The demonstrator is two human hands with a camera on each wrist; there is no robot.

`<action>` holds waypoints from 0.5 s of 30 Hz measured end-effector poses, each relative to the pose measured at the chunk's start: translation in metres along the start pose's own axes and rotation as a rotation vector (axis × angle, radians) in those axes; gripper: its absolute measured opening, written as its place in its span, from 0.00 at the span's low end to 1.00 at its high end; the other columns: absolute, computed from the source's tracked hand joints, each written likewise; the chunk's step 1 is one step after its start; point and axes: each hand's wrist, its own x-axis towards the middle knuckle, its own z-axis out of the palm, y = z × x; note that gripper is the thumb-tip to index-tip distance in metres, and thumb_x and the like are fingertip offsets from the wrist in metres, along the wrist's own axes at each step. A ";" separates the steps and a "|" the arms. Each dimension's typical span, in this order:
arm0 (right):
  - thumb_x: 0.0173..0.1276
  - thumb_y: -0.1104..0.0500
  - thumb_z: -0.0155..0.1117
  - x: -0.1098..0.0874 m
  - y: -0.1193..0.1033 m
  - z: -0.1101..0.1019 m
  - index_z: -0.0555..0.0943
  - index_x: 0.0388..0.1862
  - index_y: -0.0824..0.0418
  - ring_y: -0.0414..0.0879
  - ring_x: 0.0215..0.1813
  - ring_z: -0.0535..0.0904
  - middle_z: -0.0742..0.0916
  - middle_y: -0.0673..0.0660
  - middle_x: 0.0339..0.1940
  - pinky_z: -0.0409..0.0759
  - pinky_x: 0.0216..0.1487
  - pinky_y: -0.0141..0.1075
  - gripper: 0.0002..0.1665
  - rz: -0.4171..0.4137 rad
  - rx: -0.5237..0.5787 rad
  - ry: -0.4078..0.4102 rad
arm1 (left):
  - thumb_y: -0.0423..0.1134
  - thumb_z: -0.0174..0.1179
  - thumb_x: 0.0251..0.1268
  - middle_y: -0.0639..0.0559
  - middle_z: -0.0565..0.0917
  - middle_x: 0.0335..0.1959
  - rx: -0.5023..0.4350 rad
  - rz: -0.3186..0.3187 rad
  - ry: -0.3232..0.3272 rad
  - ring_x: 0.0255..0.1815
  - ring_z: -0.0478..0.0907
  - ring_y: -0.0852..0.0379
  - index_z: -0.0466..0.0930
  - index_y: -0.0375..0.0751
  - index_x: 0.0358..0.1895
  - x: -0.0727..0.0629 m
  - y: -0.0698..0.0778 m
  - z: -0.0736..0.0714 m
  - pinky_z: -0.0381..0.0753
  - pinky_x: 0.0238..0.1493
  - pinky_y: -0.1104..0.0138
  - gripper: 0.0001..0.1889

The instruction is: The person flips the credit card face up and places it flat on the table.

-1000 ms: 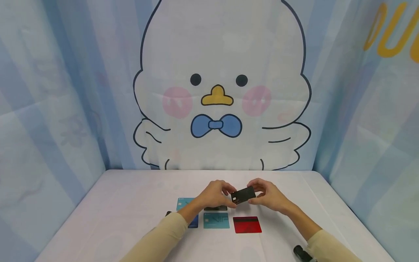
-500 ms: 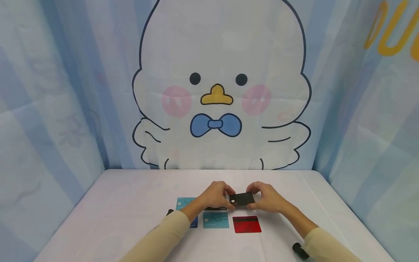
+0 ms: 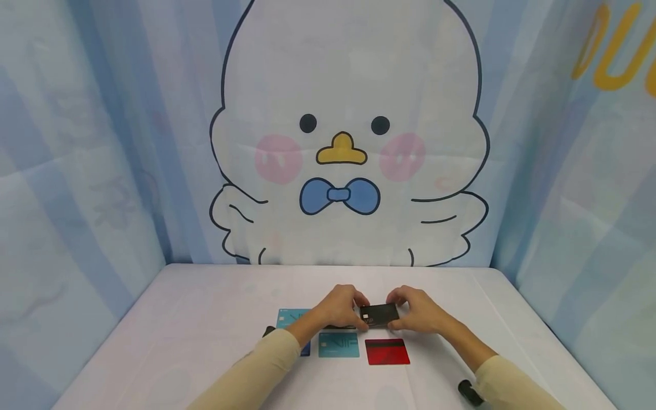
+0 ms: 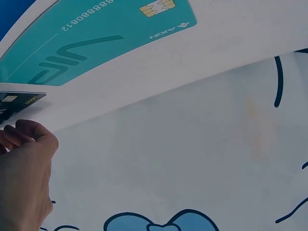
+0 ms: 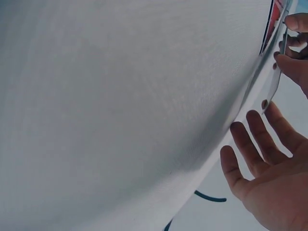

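A black bank card with VIP lettering sits between my two hands, over the far part of the white table. My left hand pinches its left side, thumb toward me. At the right side my right hand holds it by the corners with thumb and finger. Seen nearly edge-on in the right wrist view, the card has fingers at both ends. Another dark card lies under my left hand, mostly hidden. Nearer to me are a teal VIP card and a red card with a black stripe.
To the left lie a light blue card and a dark blue card, both partly covered by my left arm. A cloth backdrop with a cartoon bird rises behind the table's far edge.
The black card has come down and levelled out from its earlier tilt, with both hands still holding it. The other cards have stayed where they were.
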 end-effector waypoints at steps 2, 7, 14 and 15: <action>0.53 0.57 0.84 0.000 -0.001 0.000 0.83 0.51 0.55 0.50 0.54 0.78 0.85 0.50 0.47 0.81 0.59 0.52 0.26 0.000 -0.005 -0.005 | 0.43 0.82 0.51 0.56 0.85 0.45 -0.004 -0.004 -0.001 0.42 0.74 0.61 0.89 0.47 0.54 0.000 0.001 0.000 0.78 0.47 0.68 0.24; 0.52 0.57 0.85 -0.001 -0.003 0.000 0.84 0.50 0.56 0.49 0.52 0.78 0.84 0.51 0.46 0.82 0.57 0.50 0.26 0.001 -0.027 -0.019 | 0.43 0.81 0.52 0.56 0.85 0.46 -0.002 -0.015 -0.005 0.42 0.74 0.61 0.89 0.47 0.55 -0.001 0.002 0.002 0.79 0.50 0.67 0.24; 0.52 0.56 0.86 0.002 -0.003 0.002 0.85 0.49 0.55 0.48 0.50 0.77 0.83 0.50 0.44 0.82 0.54 0.46 0.26 0.019 -0.060 -0.028 | 0.44 0.81 0.53 0.55 0.84 0.47 0.022 -0.030 -0.007 0.43 0.73 0.61 0.88 0.47 0.56 0.000 0.002 0.002 0.79 0.50 0.67 0.24; 0.52 0.56 0.86 0.002 -0.003 0.002 0.85 0.49 0.55 0.47 0.50 0.77 0.83 0.50 0.44 0.82 0.54 0.45 0.26 0.022 -0.063 -0.030 | 0.45 0.81 0.53 0.55 0.84 0.48 0.021 -0.032 -0.007 0.43 0.74 0.61 0.88 0.47 0.56 -0.001 0.002 0.002 0.79 0.50 0.66 0.25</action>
